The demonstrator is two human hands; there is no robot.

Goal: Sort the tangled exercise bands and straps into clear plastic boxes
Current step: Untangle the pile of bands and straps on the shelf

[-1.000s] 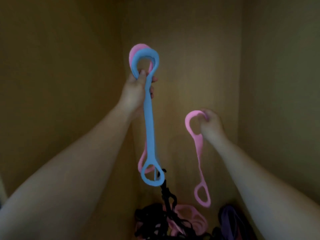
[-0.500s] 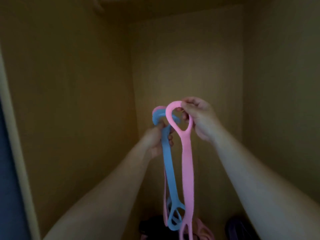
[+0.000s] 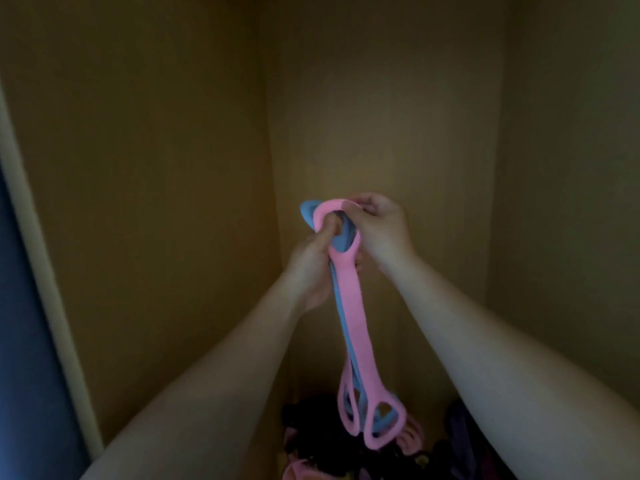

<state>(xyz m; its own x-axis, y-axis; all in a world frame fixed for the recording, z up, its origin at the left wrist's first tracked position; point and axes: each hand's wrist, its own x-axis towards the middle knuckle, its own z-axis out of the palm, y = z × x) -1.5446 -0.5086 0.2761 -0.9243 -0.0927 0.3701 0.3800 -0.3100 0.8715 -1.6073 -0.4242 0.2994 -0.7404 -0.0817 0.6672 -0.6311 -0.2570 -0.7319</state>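
Since 0.5 s ago: my right hand (image 3: 381, 233) has brought the pink band (image 3: 351, 306) flush against the blue band (image 3: 308, 211), and their top loops now overlap. My left hand (image 3: 310, 271) is clenched round the necks of both bands, thumb through the loops. My right hand pinches the top of the pink loop. Both bands hang straight down, their lower loops over the dark strap tangle (image 3: 311, 441) below. A purple band (image 3: 460, 427) lies to the right of the tangle. Tan walls (image 3: 173, 168) stand on three sides.
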